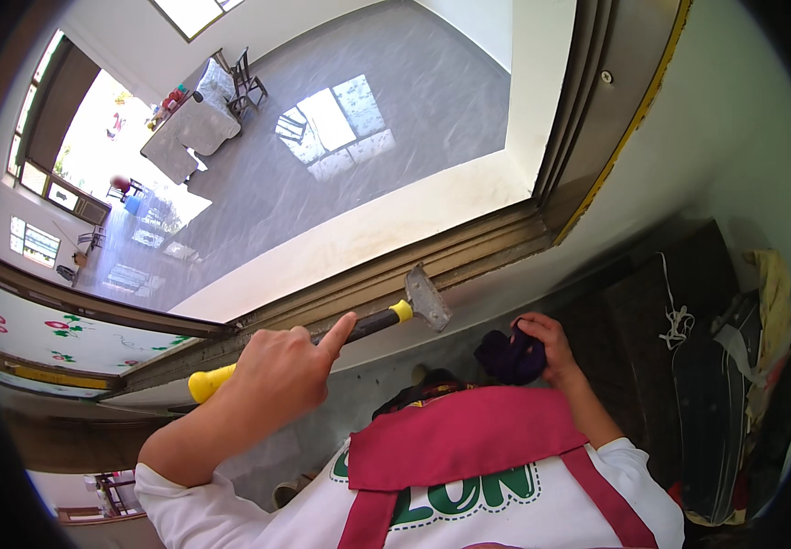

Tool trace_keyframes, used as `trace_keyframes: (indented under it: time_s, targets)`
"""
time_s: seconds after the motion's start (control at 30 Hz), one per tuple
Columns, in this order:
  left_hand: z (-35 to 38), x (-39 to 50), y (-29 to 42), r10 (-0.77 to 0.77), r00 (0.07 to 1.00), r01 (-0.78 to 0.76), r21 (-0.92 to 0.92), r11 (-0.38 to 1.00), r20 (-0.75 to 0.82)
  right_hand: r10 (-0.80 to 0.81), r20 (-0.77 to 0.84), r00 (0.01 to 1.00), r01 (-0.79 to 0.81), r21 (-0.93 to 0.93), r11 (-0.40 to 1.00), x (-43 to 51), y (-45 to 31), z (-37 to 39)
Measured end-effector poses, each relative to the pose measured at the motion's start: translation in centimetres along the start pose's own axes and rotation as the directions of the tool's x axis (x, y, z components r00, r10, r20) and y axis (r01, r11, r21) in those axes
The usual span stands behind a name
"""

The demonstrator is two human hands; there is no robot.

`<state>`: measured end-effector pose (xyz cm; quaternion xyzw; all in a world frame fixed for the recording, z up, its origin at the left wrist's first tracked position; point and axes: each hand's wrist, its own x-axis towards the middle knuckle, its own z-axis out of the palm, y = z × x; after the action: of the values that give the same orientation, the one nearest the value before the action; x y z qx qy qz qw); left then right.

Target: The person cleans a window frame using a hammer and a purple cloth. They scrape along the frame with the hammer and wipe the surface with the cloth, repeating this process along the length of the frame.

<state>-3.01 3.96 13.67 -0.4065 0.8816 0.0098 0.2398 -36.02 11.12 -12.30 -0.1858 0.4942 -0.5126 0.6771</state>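
Observation:
My left hand [285, 370] grips the yellow and black handle of a scraper [427, 298], the index finger stretched along the shaft. The scraper's broad grey metal head sits over the lower rail of a metal window frame [368, 291]; whether it touches the rail I cannot tell. To the right, away from the frame, my right hand [548, 343] clutches a bunched dark purple cloth [516, 357]. Between the hands, a red apron [464, 436] covers part of my white shirt.
A dark suitcase [711, 418] stands at the right, near a tangled white cord [677, 322] and a pale yellow cloth [770, 288]. Flower-patterned glass [73, 336] is at left. Through the window, a cloth-covered table [182, 137], a wooden chair [248, 79] and a distant person [121, 184] appear.

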Motion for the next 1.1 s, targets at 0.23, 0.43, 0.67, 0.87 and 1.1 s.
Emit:
trace_keyframes:
  time_s: [0.23,0.43,0.67,0.87,1.1]
  targets:
    - [0.3,0.1,0.1,-0.003,1.000,0.003,-0.002,1.000,-0.011,0.000,0.014,1.000,0.000,0.006,1.000,-0.2,0.1,0.7]
    - [1.0,0.8,0.4,0.002,0.999,-0.003,-0.003,1.000,-0.035,-0.042,0.044,0.998,0.044,-0.038,0.998,0.4,0.9,1.2]
    - [0.6,0.7,0.1,0.009,1.000,-0.009,-0.003,1.000,-0.014,-0.039,0.023,0.999,0.040,-0.040,0.998,-0.7,0.2,1.2]
    - [0.5,0.6,-0.3,0.021,1.000,-0.021,-0.031,0.999,-0.008,-0.036,0.019,0.999,0.035,0.028,0.999,-1.5,0.2,0.8]
    - [0.7,0.9,-0.7,0.019,0.995,-0.037,-0.186,0.982,-0.099,-0.177,0.261,0.949,0.148,0.129,0.981,-4.5,-7.8,4.7]
